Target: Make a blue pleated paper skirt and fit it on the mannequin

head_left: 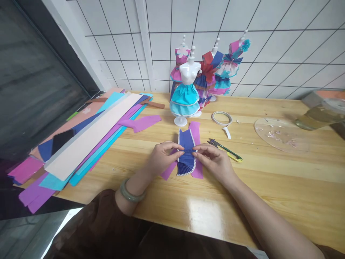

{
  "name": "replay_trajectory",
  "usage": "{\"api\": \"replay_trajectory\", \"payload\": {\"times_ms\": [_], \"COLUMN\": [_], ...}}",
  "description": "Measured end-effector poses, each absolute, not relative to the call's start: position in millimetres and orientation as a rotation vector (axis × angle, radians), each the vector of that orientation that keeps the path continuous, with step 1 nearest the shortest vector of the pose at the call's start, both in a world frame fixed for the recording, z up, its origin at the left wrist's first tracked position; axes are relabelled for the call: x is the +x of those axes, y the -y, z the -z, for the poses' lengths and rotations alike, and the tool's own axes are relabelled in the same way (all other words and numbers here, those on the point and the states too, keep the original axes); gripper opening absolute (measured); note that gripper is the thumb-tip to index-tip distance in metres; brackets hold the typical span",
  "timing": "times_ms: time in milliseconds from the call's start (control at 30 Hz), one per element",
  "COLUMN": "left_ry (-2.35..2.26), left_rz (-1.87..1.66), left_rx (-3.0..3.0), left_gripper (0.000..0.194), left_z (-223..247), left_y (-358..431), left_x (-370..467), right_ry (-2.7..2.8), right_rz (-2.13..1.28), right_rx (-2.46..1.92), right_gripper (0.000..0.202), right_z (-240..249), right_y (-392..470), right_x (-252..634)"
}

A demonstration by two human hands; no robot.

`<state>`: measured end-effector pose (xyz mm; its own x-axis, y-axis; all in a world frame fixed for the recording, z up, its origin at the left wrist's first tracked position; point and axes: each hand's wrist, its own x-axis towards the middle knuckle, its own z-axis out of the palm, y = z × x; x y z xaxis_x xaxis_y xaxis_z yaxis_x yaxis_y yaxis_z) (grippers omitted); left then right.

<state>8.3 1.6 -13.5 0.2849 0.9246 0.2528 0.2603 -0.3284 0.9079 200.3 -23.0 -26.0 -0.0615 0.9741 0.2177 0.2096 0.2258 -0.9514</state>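
Observation:
A dark blue strip with white edging lies over purple pieces near the middle of the wooden table. Its lower end is gathered into fine pleats that fan out, while the upper part is flat. My left hand pinches the strip's left edge between thumb and fingers. On the opposite edge, my right hand pinches it at about the same height. Just beyond my right hand lie green-handled scissors and a yellow-handled tool.
Behind stand a white mannequin in a turquoise skirt and several dressed mannequins. Stacked coloured strips and a phone lie left. Rightward are a tape roll, a clear dish and a liquid-filled container.

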Motion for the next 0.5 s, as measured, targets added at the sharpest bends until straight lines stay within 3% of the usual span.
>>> {"api": "replay_trajectory", "payload": {"times_ms": [500], "left_ry": [-1.069], "left_rz": [-1.107], "left_rx": [1.770], "left_gripper": [0.013], "left_z": [13], "left_y": [-3], "left_x": [4], "right_ry": [1.464], "right_rz": [-0.888], "right_rx": [-1.209], "right_gripper": [0.013], "right_z": [15], "right_y": [24], "right_x": [200]}}
